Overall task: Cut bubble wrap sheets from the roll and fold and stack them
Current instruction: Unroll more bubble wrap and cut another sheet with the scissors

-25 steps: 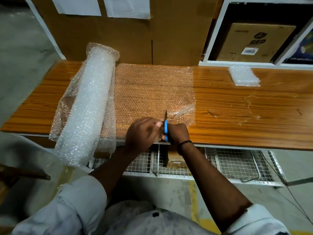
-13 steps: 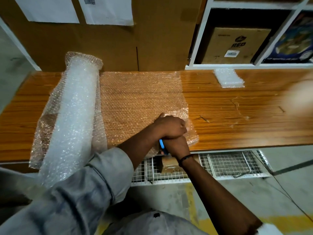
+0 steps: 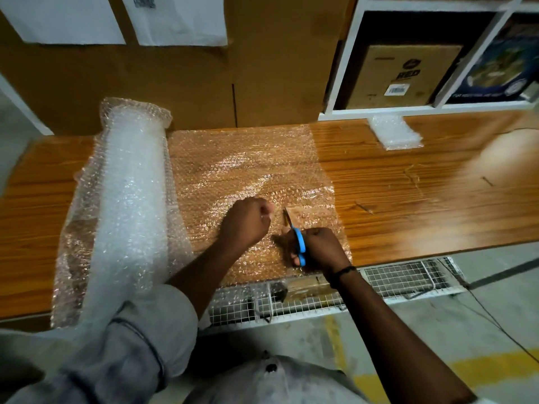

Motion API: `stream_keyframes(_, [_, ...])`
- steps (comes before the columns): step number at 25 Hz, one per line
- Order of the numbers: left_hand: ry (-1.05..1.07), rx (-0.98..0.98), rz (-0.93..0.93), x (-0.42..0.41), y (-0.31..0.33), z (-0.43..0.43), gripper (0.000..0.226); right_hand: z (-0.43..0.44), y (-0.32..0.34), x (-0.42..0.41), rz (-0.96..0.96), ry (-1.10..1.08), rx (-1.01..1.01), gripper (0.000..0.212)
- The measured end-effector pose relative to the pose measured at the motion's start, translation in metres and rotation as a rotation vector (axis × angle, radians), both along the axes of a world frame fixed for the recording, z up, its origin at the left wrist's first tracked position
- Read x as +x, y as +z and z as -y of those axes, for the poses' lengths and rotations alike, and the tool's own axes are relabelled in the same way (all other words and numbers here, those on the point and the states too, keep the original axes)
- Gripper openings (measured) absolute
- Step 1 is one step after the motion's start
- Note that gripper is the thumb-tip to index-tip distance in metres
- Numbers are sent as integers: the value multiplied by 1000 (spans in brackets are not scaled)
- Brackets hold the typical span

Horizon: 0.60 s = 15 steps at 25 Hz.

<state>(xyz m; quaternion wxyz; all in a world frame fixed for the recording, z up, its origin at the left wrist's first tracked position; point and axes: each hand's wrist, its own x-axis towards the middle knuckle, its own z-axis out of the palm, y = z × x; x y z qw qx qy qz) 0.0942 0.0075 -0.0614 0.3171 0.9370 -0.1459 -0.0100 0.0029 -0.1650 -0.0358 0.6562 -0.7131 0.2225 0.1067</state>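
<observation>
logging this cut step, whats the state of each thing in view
bubble wrap roll, lying on the table, partly unrolled
bubble wrap sheet, spread flat, runs from the roll, mid-cut at the near edge
scissors, blades nearly closed, pointing away from the person
right hand, grips the scissors handles
left hand, pinches the sheet beside the blades
folded bubble wrap, lying at the table's back edge

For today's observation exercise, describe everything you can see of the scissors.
The scissors have bright blue, plastic-looking handles and thin metal blades that appear nearly closed. The blades point away from the person, tilted slightly left. The right hand grips the handles. The blades lie over the bubble wrap sheet, near the front edge of the table.
</observation>
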Motion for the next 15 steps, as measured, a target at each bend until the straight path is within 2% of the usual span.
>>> stream_keyframes(4, [-48, 109, 96, -17, -22, -2, 19, -5, -4, -13, -35, -10, 11, 36])
stream_keyframes(10, [-22, 114, 233, -23, -36, 2, 10, -2, -4, -34, -78, 28, 17, 52])
stream_keyframes(15, [-31, -28, 315, -31, -43, 2, 8, 0, -6, -30, -59, 62, 29, 68])
